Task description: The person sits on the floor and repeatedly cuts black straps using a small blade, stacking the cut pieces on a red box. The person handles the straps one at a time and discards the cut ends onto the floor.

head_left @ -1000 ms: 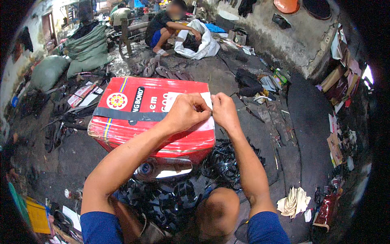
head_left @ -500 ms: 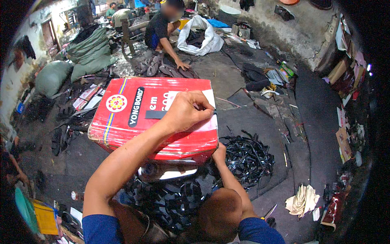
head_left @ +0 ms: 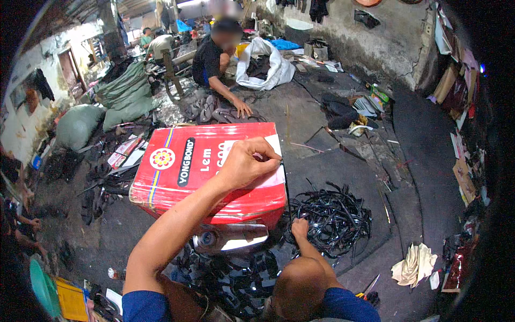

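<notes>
In front of me stands a red cardboard box (head_left: pixel 230 206) with a white patch on its top. My left hand (head_left: pixel 249 163) rests there, thumb and fingers pinched at the right edge. From that pinch a thin black strip (head_left: pixel 287 185) runs down beside the box to my right hand (head_left: pixel 300 229), which is closed on it. Beside the right hand lies a tangled heap of glossy black strips (head_left: pixel 340 220). A metal can (head_left: pixel 206 240) with a round cap lies against the box's near side. Black cut pieces (head_left: pixel 241 273) are piled between my legs.
Another person (head_left: pixel 209 61) squats beyond the box, one hand over grey sandals (head_left: pixel 206 110). Nearby is an open white sack (head_left: pixel 279 70). Green sacks (head_left: pixel 80 126) stand at left. A pointed tool (head_left: pixel 370 284) and a crumpled cream cloth (head_left: pixel 413 265) lie at right.
The black strip end that lay across the box top left of my left hand no longer shows there. My right hand has moved down, away from the box. The view has shifted.
</notes>
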The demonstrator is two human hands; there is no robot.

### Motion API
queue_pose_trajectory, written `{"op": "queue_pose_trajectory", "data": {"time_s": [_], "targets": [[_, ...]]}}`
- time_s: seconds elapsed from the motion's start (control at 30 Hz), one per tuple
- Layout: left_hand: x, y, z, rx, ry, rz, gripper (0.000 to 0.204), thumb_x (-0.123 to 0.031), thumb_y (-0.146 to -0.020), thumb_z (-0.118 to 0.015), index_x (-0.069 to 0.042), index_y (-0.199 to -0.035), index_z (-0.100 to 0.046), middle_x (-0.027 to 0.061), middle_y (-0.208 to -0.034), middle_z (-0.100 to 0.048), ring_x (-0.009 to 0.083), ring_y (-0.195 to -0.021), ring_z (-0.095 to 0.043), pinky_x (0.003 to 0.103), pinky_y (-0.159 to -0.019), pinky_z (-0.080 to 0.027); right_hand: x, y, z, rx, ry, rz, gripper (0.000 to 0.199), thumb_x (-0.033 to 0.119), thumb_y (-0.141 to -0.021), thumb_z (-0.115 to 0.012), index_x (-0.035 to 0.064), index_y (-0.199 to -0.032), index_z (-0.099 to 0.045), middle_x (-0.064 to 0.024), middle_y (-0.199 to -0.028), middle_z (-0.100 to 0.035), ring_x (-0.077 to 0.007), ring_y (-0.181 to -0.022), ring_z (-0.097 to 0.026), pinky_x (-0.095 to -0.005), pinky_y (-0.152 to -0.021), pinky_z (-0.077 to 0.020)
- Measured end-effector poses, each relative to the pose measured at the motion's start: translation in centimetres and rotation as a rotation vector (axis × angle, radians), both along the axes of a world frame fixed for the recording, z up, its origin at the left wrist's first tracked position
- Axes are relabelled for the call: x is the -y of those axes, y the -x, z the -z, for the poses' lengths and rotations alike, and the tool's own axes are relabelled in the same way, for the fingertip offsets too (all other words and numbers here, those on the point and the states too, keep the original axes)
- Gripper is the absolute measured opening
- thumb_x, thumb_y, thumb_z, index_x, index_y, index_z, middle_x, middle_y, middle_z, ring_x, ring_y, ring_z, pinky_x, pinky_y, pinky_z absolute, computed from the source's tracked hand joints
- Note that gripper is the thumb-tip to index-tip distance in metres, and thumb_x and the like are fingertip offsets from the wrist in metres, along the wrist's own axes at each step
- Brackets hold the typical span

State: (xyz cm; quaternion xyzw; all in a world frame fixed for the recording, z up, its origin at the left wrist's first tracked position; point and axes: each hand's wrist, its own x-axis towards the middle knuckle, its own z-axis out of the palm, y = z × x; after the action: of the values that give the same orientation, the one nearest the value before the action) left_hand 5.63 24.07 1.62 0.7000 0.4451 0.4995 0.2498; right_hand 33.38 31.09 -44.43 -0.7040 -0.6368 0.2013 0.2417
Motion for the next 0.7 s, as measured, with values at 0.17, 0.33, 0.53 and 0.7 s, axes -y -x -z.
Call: {"op": "queue_pose_trajectory", "data": {"time_s": [0.17, 0.33, 0.53, 0.7], "targets": [[1.3, 2.1, 0.6, -0.073, -0.013, -0.040, 0.010, -0.005, -0.084, -0.077, 0.000, -0.093, -0.079, 0.0065, -0.089, -0.073, 0.0138, -0.081, -0.069, 0.029, -0.071, -0.056, 2.4, 2.5, -3.4, -0.014, 0.149, 0.033, 0.027, 0.022, -0.090, -0.059, -0.0014, -0.088, -0.072, -0.0251, -0.093, -0.071, -0.0431, -0.091, -0.070, -0.0526, -0.085, -0.0558], [0.6, 1.8, 0.1, -0.252, -0.276, 0.087, 0.013, -0.001, -0.086, -0.076, -0.002, -0.098, -0.080, 0.0083, -0.091, -0.073, 0.0196, -0.082, -0.070, 0.031, -0.072, -0.056, 1.8, -0.9, -4.3, 0.031, 0.114, -0.005, 0.025, 0.020, -0.090, -0.060, -0.0020, -0.086, -0.070, -0.0234, -0.102, -0.073, -0.0425, -0.095, -0.070, -0.0543, -0.088, -0.0546], [2.2, 2.9, 0.5, -0.380, -0.430, 0.036, 0.015, -0.001, -0.087, -0.076, -0.003, -0.102, -0.079, 0.0109, -0.093, -0.071, 0.0257, -0.084, -0.070, 0.036, -0.073, -0.057, 1.7, -0.6, -9.0, 0.033, 0.131, 0.210, 0.029, 0.020, -0.098, -0.057, -0.0053, -0.111, -0.058, -0.0322, -0.103, -0.070, -0.0466, -0.099, -0.071, -0.0544, -0.087, -0.0577], [1.7, 2.5, 0.6, -0.411, -0.482, 0.070, 0.019, 0.000, -0.088, -0.075, -0.002, -0.107, -0.077, 0.0119, -0.095, -0.070, 0.0280, -0.087, -0.069, 0.037, -0.075, -0.057, -0.6, -4.9, -11.3, 0.132, 0.046, 0.272, 0.028, 0.020, -0.100, -0.054, -0.0049, -0.112, -0.059, -0.0314, -0.102, -0.072, -0.0471, -0.097, -0.071, -0.0555, -0.086, -0.0580]]}}
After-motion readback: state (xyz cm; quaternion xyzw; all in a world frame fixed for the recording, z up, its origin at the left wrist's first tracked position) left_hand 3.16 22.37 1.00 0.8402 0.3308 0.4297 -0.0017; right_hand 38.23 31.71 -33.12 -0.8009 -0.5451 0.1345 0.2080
